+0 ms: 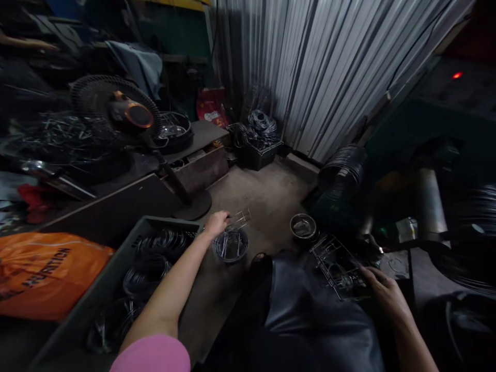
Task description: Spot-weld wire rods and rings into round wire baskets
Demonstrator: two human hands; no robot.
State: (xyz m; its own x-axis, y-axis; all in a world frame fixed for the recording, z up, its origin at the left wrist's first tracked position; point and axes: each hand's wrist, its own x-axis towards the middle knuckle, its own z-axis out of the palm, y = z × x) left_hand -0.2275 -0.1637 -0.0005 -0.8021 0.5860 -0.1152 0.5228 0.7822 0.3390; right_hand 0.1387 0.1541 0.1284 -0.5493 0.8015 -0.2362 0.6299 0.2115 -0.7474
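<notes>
My left hand (217, 224) reaches forward and is closed on a small wire frame (241, 219). The frame is held above a round tub (231, 258) with thin metal rods in it. My right hand (382, 287) is low on the right, with its fingers closed at the edge of a larger bent-wire rack (329, 258). Dim light blurs the exact contact there. Beyond that rack, a small round bowl (303, 227) with shiny metal pieces stands on the floor. Dark cloth (310, 310) covers my lap.
To the left, a green crate (149, 223) holds wire coils beside an orange bag (46, 268). A standing fan (116, 111) rises behind it. A dark bin (258, 155) of wire stands near the corrugated wall (310, 67). Machinery (432, 201) occupies the right. Another person's hand (41, 45) shows far left.
</notes>
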